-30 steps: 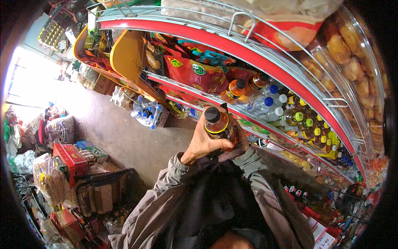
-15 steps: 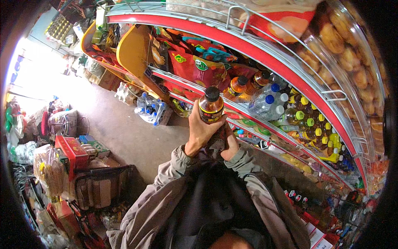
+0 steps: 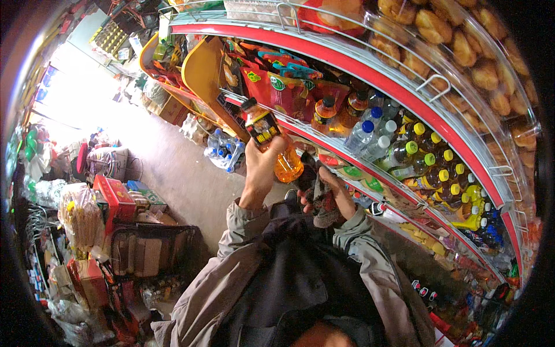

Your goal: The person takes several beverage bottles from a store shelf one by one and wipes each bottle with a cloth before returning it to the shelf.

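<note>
My left hand [image 3: 260, 168] is wrapped round a plastic drink bottle [image 3: 289, 163] with a dark cap, a black label and amber-orange liquid. The bottle is tilted, its cap toward the upper left and its base toward my right hand. A crumpled dark cloth [image 3: 325, 215] with reddish patches is bunched in my right hand [image 3: 341, 194], just below the bottle's base and apart from it. Two similar amber bottles, one of them a dark-capped bottle [image 3: 325, 115], stand on the shelf beyond my hands.
The red-edged shelf [image 3: 370, 65] curves across the front and right. It carries red snack pouches [image 3: 283, 95], blue-capped bottles [image 3: 361, 134] and yellow-capped bottles. Bread [image 3: 433, 26] fills clear bins above. At left are a red box [image 3: 114, 196] and a black crate [image 3: 153, 254] on the floor.
My left hand has moved left and tipped the bottle, so its label and base now show. The right hand has come away from the bottle with the cloth, lower and to the right.
</note>
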A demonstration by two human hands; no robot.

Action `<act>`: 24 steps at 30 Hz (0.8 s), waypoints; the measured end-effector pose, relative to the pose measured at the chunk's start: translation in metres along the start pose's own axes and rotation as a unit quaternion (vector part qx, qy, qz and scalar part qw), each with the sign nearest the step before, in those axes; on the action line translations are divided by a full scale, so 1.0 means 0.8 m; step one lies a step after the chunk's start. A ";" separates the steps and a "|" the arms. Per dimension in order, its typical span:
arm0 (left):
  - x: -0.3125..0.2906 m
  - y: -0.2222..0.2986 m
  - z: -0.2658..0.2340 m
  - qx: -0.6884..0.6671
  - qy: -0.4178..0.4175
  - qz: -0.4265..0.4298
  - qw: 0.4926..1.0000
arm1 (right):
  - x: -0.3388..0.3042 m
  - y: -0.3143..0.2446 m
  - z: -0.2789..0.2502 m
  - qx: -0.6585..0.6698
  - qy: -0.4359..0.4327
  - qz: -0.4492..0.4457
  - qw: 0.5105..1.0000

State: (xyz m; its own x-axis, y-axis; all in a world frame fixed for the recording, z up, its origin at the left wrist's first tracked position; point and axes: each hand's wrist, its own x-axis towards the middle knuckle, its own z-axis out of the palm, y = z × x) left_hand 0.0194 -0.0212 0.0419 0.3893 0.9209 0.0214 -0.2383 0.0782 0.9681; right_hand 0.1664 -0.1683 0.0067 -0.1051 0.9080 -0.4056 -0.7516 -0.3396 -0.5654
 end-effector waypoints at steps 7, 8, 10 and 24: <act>-0.019 0.028 -0.008 -0.075 -0.043 -0.010 0.996 | -0.031 -0.042 -0.004 -0.010 -0.043 -0.227 0.973; -0.024 0.038 0.000 -0.035 -0.051 0.003 0.998 | -0.022 -0.038 -0.005 -0.063 0.034 -0.340 0.938; -0.031 0.046 0.008 0.043 -0.084 -0.011 0.995 | -0.021 -0.047 0.017 -0.132 0.104 -0.442 0.881; -0.023 0.011 -0.008 0.286 -0.320 0.056 0.902 | 0.035 -0.080 0.044 -0.409 0.221 -0.407 0.786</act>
State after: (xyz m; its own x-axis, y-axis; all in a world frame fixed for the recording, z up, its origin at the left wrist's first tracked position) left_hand 0.0048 -0.0348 0.0483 0.8683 0.4881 0.0889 0.1195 -0.3796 0.9174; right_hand 0.1890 -0.1128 0.0567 0.5665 0.7935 0.2224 0.2366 0.1019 -0.9662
